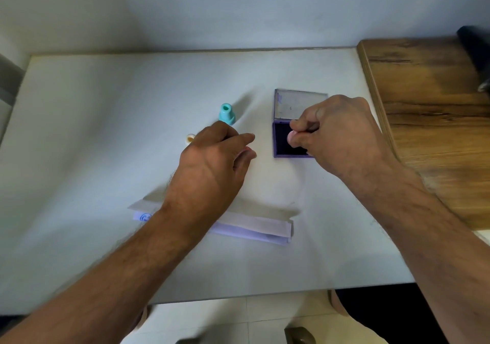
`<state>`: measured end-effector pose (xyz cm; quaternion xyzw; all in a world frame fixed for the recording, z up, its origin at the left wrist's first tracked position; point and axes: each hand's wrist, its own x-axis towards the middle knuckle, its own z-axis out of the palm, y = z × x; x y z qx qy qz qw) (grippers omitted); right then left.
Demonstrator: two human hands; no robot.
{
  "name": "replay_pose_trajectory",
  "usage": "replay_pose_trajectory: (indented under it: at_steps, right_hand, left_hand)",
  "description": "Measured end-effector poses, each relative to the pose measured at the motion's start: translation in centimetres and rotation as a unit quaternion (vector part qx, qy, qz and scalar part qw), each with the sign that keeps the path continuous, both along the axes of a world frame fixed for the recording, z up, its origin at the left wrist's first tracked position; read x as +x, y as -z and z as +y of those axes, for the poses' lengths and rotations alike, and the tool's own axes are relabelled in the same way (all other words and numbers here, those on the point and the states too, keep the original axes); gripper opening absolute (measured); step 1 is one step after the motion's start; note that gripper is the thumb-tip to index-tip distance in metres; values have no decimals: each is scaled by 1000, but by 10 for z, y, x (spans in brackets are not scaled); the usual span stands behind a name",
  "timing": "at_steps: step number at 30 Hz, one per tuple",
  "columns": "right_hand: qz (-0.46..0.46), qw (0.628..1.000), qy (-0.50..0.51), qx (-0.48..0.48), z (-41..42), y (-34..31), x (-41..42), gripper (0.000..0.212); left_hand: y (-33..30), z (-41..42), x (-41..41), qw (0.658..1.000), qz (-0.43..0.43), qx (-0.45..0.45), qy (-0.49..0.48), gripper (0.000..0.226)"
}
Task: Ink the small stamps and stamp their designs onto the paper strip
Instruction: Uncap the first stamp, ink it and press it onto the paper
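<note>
- Right hand (336, 136): fingers pinch a small stamp, mostly hidden, over the open purple ink pad (285, 142).
- Left hand (212, 168): fingers loosely curled, holding nothing visible.
- Teal stamp (226, 114), white stamp (189, 138): far-left on table (106, 131).
- Paper strip (254, 228): near.

You have a teal stamp (227, 114), a white stamp (189, 139) with an orange centre, a purple ink pad case (294, 128) holding dark ink, a white paper strip (254, 227) marked blue, a white table (106, 120), and a brown wood-grain board (429, 105).
</note>
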<state>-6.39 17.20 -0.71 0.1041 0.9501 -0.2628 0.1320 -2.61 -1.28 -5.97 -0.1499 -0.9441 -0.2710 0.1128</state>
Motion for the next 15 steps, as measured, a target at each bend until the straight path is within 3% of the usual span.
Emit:
replay_pose_trajectory:
  at_steps: [5, 9, 10, 11, 12, 13, 15]
  right_hand:
    - [107, 994, -16, -8, 5, 13, 12, 14]
    - [129, 992, -5, -14, 6, 10, 18, 18]
    - [132, 989, 33, -61, 5, 6, 19, 20]
    - [122, 974, 94, -167, 1, 1, 21, 21]
    - [92, 928, 163, -321, -5, -5, 25, 21]
    - [39, 850, 221, -476, -13, -10, 28, 19]
    - [-65, 699, 277, -656, -27, -17, 36, 14]
  left_hand:
    - [0, -5, -2, 1000, 0, -8, -3, 25]
    - [-3, -10, 0, 1000, 18, 2, -16, 25]
    - [-4, -13, 1, 1000, 18, 5, -20, 26]
    - [-5, -17, 3, 1000, 17, 5, -22, 26]
    - [-5, -21, 6, 1000, 16, 2, -23, 24]
    - [-5, -26, 8, 1000, 16, -2, -24, 21]
    - [-6, -36, 14, 999, 13, -9, -28, 17]
